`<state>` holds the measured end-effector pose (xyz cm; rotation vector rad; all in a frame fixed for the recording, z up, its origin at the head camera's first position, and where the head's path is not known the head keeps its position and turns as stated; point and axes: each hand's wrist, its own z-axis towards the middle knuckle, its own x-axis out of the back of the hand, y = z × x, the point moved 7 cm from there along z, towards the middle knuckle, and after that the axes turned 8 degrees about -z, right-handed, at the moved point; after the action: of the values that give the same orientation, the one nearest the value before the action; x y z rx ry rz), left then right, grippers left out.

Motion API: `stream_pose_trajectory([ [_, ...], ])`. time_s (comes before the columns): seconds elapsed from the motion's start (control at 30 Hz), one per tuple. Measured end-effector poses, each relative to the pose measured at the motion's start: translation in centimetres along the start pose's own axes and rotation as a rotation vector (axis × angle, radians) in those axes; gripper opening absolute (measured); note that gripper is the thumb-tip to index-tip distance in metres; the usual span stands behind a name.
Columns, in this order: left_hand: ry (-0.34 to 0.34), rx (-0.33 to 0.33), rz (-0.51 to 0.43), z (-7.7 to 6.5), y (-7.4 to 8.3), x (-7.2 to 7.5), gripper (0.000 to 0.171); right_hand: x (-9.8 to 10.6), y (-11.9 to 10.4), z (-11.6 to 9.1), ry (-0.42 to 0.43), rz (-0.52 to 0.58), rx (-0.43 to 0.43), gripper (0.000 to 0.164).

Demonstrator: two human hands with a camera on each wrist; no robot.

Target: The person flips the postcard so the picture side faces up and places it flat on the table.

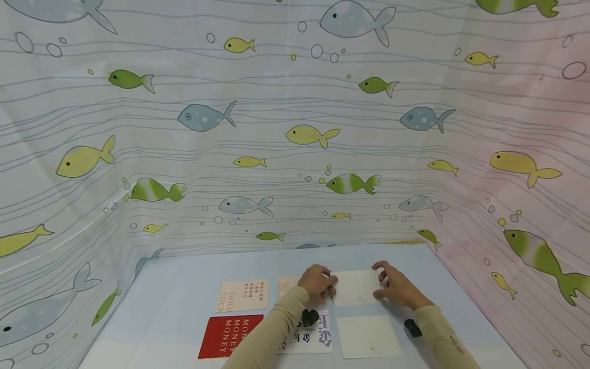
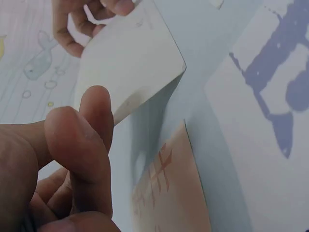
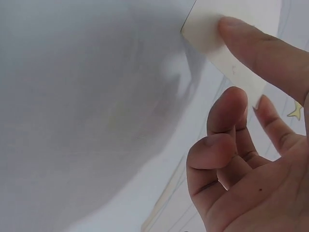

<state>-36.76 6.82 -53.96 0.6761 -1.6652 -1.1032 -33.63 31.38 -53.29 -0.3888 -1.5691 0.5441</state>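
A blank cream-white card [image 1: 354, 288] is raised a little off the table, its shadow falling beneath it. My left hand [image 1: 318, 283] pinches its left edge, thumb and index finger meeting there in the left wrist view. At the opposite edge, my right hand [image 1: 400, 288] holds the same card [image 3: 234, 63]; one fingertip lies on its face and another touches a corner. The other fingers of that hand curl below it. Just left of my left hand, a peach card [image 1: 287, 288] with reddish characters is partly covered by the hand.
Nearer me lies a second blank card [image 1: 369, 335], beside a white card [image 1: 306, 346] with purple characters, partly hidden by my left sleeve. Further left are a peach "GOOD LUCK" card [image 1: 239, 300] and a red "MONEY" card [image 1: 221, 335]. Fish-patterned curtains [image 1: 286, 195] surround the table.
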Motion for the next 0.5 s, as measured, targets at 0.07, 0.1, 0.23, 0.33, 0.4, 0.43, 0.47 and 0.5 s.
stream_pose_trajectory([
  [0.07,-0.005,0.009,-0.039,-0.19,0.02,-0.08,0.039,0.13,-0.10,-0.19,0.009,-0.009,0.014,0.069],
  [0.1,-0.003,0.011,-0.051,-0.27,0.04,-0.09,0.038,0.26,-0.14,-0.30,0.017,-0.008,0.017,0.066],
  [0.23,0.006,-0.008,-0.080,-0.51,0.23,0.02,0.037,0.72,-0.07,-0.69,0.039,0.007,-0.001,0.060],
  [0.33,0.007,-0.023,-0.080,-0.64,0.38,0.09,0.035,0.72,0.16,-0.73,0.024,0.056,-0.034,0.056],
  [0.4,0.007,-0.024,-0.072,-0.72,0.42,0.08,0.035,0.53,0.34,-0.66,0.001,0.108,-0.059,0.055],
  [0.43,0.007,-0.026,-0.069,-0.74,0.43,0.07,0.035,0.44,0.37,-0.65,-0.009,0.134,-0.069,0.054],
  [0.47,0.006,-0.025,-0.071,-0.76,0.43,0.06,0.034,0.35,0.44,-0.63,-0.016,0.154,-0.081,0.054],
  [0.5,0.005,-0.028,-0.072,-0.78,0.46,0.04,0.034,0.28,0.53,-0.65,-0.021,0.179,-0.100,0.054],
])
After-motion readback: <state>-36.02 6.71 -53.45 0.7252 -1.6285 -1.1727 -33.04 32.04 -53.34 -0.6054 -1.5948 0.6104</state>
